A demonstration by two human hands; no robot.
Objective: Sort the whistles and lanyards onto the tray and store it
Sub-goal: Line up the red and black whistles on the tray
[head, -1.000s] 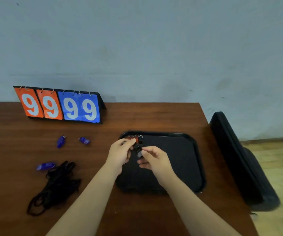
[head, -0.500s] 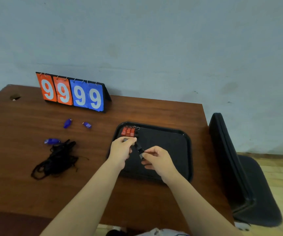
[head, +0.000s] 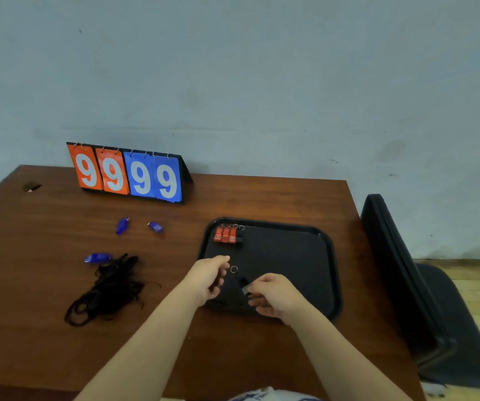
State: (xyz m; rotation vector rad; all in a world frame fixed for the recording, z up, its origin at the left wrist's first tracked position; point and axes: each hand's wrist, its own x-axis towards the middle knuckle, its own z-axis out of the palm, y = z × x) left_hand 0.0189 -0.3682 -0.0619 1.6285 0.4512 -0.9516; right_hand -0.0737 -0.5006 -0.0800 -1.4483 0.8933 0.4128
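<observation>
A black tray (head: 332,256) lies on the brown table (head: 45,241), right of centre. In its far left corner three red whistles (head: 225,234) stand in a row, with a black whistle (head: 239,237) beside them. Over the tray's near left part, my right hand (head: 275,295) pinches another black whistle (head: 243,282), whose metal ring (head: 234,269) points toward my left hand (head: 208,276). That hand hovers just left of the ring, fingers apart and apparently holding nothing. Three blue whistles (head: 122,225) (head: 155,226) (head: 97,258) and a tangle of black lanyards (head: 108,287) lie on the table to the left.
A flip scoreboard (head: 129,175) reading 9999 stands at the back of the table against the wall. A black chair (head: 424,285) stands close to the table's right edge. A small dark object (head: 31,187) lies near the far left corner.
My left hand has come off the ring end of the black whistle, which now hangs from my right hand alone. The camera has tilted and pulled back.
</observation>
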